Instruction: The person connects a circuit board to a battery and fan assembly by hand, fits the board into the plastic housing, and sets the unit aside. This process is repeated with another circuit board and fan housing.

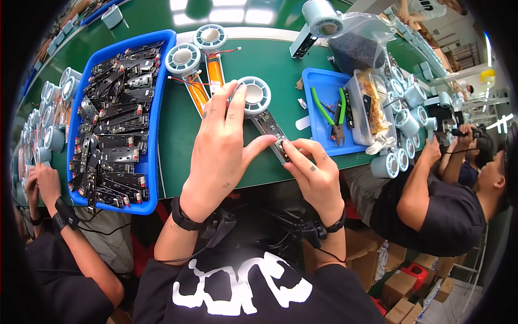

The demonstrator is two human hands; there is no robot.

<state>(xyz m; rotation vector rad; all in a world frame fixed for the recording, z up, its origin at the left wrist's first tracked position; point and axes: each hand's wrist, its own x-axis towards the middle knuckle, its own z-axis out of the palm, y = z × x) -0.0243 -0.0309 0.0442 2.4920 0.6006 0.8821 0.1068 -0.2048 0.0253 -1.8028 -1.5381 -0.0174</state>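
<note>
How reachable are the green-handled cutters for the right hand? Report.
Probably yes: the cutters lie uncovered in the small blue tray beyond the right hand, though it holds the round-headed device.

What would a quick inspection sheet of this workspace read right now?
Surface: glossy green tabletop.
Job's things: pale-blue, round-headed plastic device with a long dark handle; two similar devices with orange cells beyond.
Clutter: blue plastic tray heaped with black circuit boards; smaller blue plastic tray with green-handled metal cutters; clear plastic box of yellowish pieces.
Hands: left bare hand spread, fingertips by the round head, thumb at the handle; right bare hand gripping the handle's lower end.
Cables: thin red wires at the similar devices; black cables near the wrists.
Surroundings: co-workers at both sides; brown cardboard boxes lower right.
</note>
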